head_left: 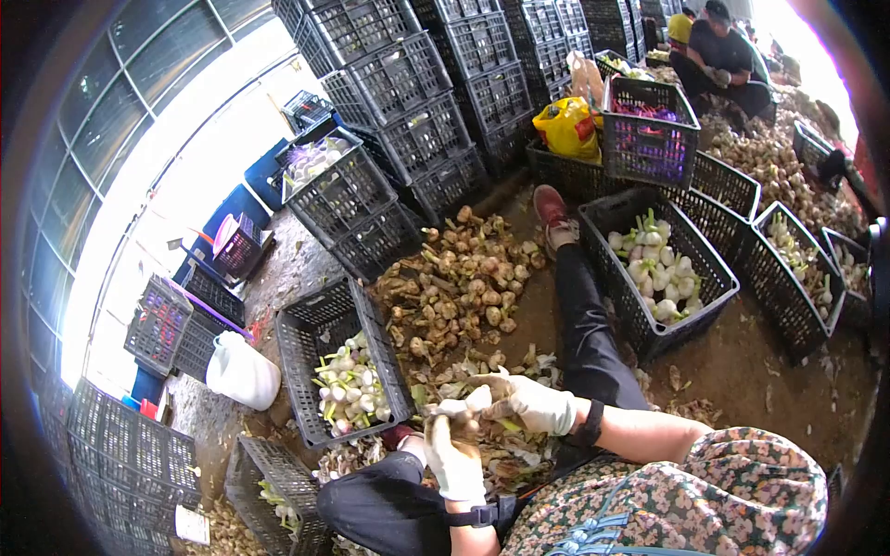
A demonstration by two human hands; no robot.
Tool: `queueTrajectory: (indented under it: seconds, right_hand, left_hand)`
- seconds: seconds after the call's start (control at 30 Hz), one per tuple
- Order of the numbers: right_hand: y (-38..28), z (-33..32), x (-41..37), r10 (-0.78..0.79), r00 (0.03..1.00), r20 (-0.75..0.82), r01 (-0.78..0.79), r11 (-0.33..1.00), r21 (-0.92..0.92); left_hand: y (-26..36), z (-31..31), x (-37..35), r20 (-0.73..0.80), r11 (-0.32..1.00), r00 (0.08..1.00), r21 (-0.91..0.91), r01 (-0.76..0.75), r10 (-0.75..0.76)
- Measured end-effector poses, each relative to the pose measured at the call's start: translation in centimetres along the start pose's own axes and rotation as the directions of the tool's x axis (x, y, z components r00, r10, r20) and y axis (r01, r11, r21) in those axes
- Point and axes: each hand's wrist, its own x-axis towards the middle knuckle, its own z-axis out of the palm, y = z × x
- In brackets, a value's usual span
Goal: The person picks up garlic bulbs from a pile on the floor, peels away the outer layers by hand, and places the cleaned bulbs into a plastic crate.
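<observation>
In front of my lap both hands, in pale soiled work gloves, meet at a garlic bulb (476,400). My left hand (454,459) is closed around the bulb from below. My right hand (540,406) comes in from the right, its fingers bent close against the bulb; what they pinch is hidden. Beneath the hands lies a litter of peeled skins and leaves (505,454). Beyond it spreads a heap of unpeeled, brownish garlic (473,283). Cleaned white bulbs with green stems (354,385) fill part of the black crate (295,347) on the left.
Another black crate (691,320) with white garlic stands right of my outstretched leg (598,343). Tall crate stacks (408,93) rise behind the heap. A yellow bag (567,128), a white bucket (243,372) and a tilted crate (269,491) surround me. A person (723,60) sits far right.
</observation>
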Motion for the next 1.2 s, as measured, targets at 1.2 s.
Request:
queueTrajectory:
  seconds: [1.2]
  right_hand:
    - [15.6, -21.3, 14.9, 0.396, 0.77, -0.501, -0.288, 0.915, 0.281]
  left_hand:
    - [-8.2, -4.5, 12.6, -0.135, 0.936, 0.982, 0.309, 0.171, -0.135]
